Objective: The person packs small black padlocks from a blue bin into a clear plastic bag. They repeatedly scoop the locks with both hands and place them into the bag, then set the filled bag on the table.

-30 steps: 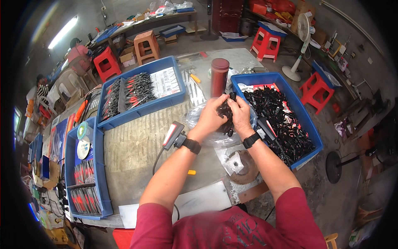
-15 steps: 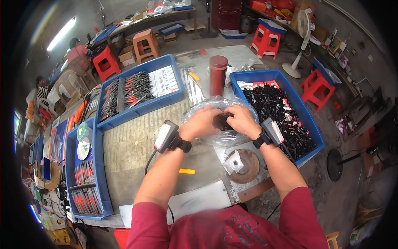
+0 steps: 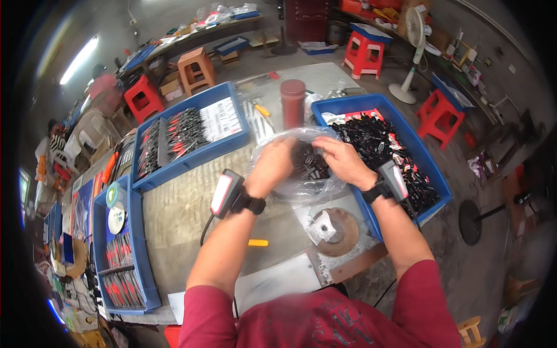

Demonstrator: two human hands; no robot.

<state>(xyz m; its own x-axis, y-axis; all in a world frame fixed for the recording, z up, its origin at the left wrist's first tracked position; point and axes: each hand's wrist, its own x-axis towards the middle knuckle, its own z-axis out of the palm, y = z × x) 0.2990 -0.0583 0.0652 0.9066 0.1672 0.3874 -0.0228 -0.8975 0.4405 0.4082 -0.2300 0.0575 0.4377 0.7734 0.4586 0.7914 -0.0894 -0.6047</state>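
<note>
A clear plastic bag [image 3: 307,191] stands on the table in front of me, its mouth spread wide, with small black parts [image 3: 308,159] inside. My left hand [image 3: 272,166] is closed on the bag's left rim, its fingertips partly hidden at the edge. On the opposite side my right hand [image 3: 347,162] grips the right rim, fingers pointing toward the opening. Close by on the right, a blue tray [image 3: 438,200] is heaped with black parts [image 3: 383,145] of the same look. Each wrist bears a strapped-on device.
A dark red cylinder [image 3: 293,107] stands behind the bag. Left are a blue tray of dark tools with red parts [image 3: 238,139] and another divided blue tray [image 3: 142,249]. Nearer me lie a round brownish disc [image 3: 342,240], a yellow handle [image 3: 258,243] and a white sheet [image 3: 272,281].
My hands have moved apart, and the bag's mouth is wider, showing more of the black parts. The whole view has shifted slightly.
</note>
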